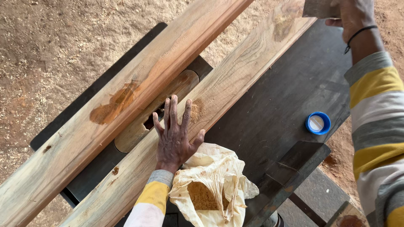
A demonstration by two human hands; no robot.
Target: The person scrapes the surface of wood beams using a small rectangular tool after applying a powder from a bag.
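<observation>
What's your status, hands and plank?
Left hand flat on plank, fingers at a sawdust patch. Right hand raised, gripping a dark block. Nothing blocking.

Pale tan planks (235,80), blue bottle cap (318,123), yellow-grey-white striped sleeves (376,122), cream bag (210,185).

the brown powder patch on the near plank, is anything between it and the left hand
Nothing visible. The left hand lies flat on the near plank, its fingertips right at the brown powder patch. The open bag of powder sits behind the wrist, not between them.
</observation>
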